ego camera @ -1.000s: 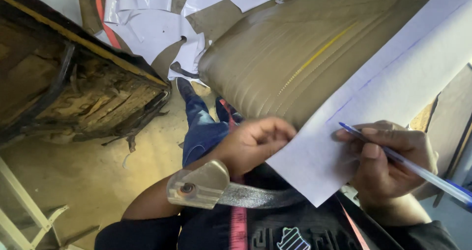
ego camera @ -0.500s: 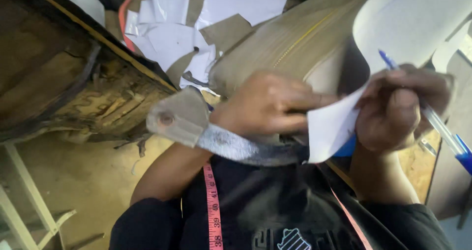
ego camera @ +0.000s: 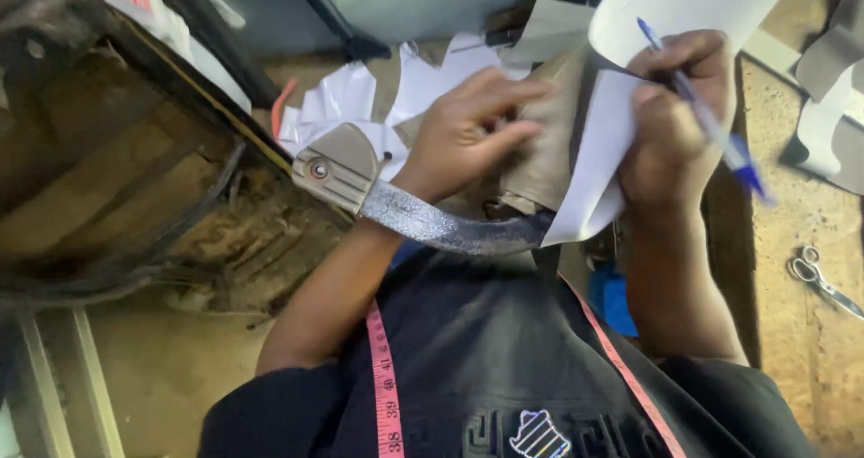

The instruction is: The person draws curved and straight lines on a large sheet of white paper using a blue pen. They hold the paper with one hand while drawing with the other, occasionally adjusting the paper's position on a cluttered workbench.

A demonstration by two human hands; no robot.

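My left hand [ego camera: 472,130] lies with fingers spread on a piece of tan fabric [ego camera: 551,143], pressing it down. A grey tool with a tan handle [ego camera: 337,175] and a rough metal blade [ego camera: 450,229] sits under my left wrist; I cannot tell whether the hand grips it. My right hand [ego camera: 675,121] is closed on a blue pen [ego camera: 711,130] and also holds a curled white paper sheet [ego camera: 603,157] against the fabric. The pen tip points up toward the paper's upper fold. A pink measuring tape [ego camera: 385,377] hangs over my dark shirt.
White paper and tan fabric scraps [ego camera: 360,98] lie on the floor beyond my hands. Scissors [ego camera: 814,273] rest on the wooden surface at the right. A dark worn wooden frame [ego camera: 117,170] fills the left side. A pale ladder-like frame [ego camera: 54,377] stands at lower left.
The view has swung so hands sit higher and farther right. My left hand has spread its fingers over the tan fabric. The white paper has curled up around my right hand.
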